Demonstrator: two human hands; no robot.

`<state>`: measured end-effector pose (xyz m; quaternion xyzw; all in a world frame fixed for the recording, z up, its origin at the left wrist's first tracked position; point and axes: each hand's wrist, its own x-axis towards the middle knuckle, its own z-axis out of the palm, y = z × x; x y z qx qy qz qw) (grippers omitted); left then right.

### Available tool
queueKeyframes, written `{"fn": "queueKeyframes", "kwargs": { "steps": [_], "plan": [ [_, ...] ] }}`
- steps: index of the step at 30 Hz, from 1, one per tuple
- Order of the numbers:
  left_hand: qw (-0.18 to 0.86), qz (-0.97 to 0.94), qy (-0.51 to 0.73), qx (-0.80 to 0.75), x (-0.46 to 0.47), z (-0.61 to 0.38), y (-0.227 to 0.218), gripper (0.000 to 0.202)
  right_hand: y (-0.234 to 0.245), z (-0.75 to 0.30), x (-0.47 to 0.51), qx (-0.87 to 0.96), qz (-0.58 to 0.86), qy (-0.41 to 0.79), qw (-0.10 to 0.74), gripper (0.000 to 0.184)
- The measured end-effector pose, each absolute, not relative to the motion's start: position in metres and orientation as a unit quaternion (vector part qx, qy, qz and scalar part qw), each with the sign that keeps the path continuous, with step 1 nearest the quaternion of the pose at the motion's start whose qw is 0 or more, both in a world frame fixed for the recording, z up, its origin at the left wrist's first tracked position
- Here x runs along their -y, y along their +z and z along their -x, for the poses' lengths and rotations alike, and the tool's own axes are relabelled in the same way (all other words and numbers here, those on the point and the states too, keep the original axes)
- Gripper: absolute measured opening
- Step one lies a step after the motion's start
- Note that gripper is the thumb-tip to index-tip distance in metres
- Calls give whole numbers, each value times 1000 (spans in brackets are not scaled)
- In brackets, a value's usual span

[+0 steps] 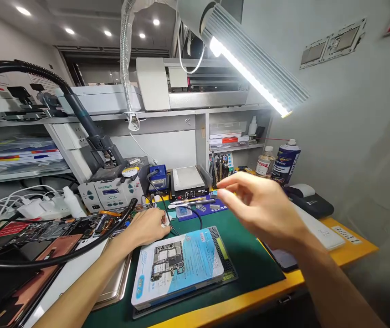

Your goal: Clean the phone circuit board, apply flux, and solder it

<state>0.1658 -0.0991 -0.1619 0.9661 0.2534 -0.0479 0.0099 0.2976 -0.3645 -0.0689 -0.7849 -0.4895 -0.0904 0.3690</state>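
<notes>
box point(200, 257) near left hand point(150, 225)

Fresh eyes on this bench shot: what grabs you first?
Most likely the glowing tube lamp, slanting down across the upper right of the view. Next, the person's right hand, raised large in front of the bench, right of centre. Then the blue-and-white package showing a circuit board, lying low and near the middle, over the green mat.

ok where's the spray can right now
In the head view, the spray can stands on the right, beyond the right hand, beside the clear bottle.
</notes>
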Motion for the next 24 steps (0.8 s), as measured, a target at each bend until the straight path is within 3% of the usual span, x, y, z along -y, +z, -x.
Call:
{"fn": "queueKeyframes", "kwargs": {
  "steps": [6, 12, 17, 24],
  "plan": [
    [-27, -956, -51, -289, 98, -166, -162, 30, -116, -356, 275, 501, 838, 8, 217, 19],
    [-12, -952, -33, -304, 102, -162, -156, 29, -163, -375, 253, 524, 846, 17, 97, 27],
    [24, -943, 13, -331, 100, -150, -139, 30, -172, -374, 256, 538, 840, -7, 67, 26],
    [57, -933, 81, -345, 98, -140, -135, 27, -158, -367, 267, 526, 846, -28, 86, 23]
  ]
}}
